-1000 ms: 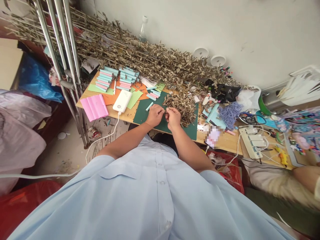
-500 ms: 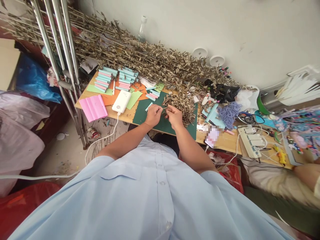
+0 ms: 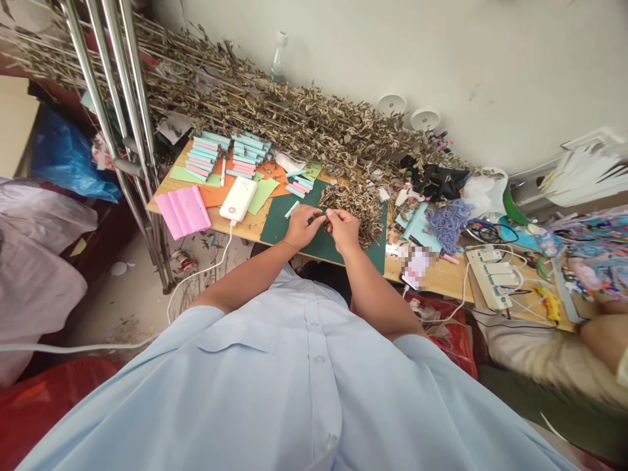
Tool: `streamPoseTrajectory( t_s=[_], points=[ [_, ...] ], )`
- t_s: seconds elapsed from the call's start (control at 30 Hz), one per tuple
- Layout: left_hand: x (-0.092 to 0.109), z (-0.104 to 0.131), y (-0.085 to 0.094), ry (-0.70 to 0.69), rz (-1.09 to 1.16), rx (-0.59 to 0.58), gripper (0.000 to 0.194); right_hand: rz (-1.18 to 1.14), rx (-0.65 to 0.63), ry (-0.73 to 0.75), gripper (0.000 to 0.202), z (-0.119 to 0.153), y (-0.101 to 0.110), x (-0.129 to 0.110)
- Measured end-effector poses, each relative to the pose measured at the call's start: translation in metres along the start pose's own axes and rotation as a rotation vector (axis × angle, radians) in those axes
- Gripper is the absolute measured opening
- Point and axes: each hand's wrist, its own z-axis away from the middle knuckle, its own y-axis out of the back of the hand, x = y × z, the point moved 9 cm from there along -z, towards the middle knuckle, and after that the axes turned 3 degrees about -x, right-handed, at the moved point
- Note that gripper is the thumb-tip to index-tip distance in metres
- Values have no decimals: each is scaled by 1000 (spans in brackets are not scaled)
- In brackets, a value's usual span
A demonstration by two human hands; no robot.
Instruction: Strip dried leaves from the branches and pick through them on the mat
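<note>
My left hand (image 3: 302,226) and my right hand (image 3: 342,229) meet over the dark green cutting mat (image 3: 314,247). Both are closed in a pinch, fingertips almost touching. A small bit of dried plant (image 3: 324,224) shows between them, partly hidden by the fingers. Right beside my right hand lies a heap of dried leaves (image 3: 363,212). Just beyond my left hand, a pale blue paper roll (image 3: 292,209) rests on the mat. Further off are more blue and pink rolls (image 3: 299,186).
Dried stalks (image 3: 275,104) cover the back of the table. A white power bank (image 3: 239,199), pink paper (image 3: 183,212) and stacked rolls (image 3: 245,157) lie leftward. Rightward are a phone (image 3: 416,269), purple yarn (image 3: 449,222) and a power strip (image 3: 490,278). Metal crutches (image 3: 122,131) stand left; another person sits right.
My hands have drawn closer together, and the thin stem that showed between them is now mostly covered by the fingers. At the far right, the other person's arm has shifted slightly.
</note>
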Motion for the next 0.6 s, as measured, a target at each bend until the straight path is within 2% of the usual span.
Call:
streamPoseTrajectory(
  t_s=[0.17,0.4,0.6],
  points=[
    [0,0,-4,-8,-4,-13,25,88,-34,85,27,-2,-2,2],
    [7,1,-7,-32,-60,-48,27,163,43,91,28,-1,6,8],
    [5,1,-7,-12,-84,-33,19,117,131,128,30,-1,13,5]
  ],
)
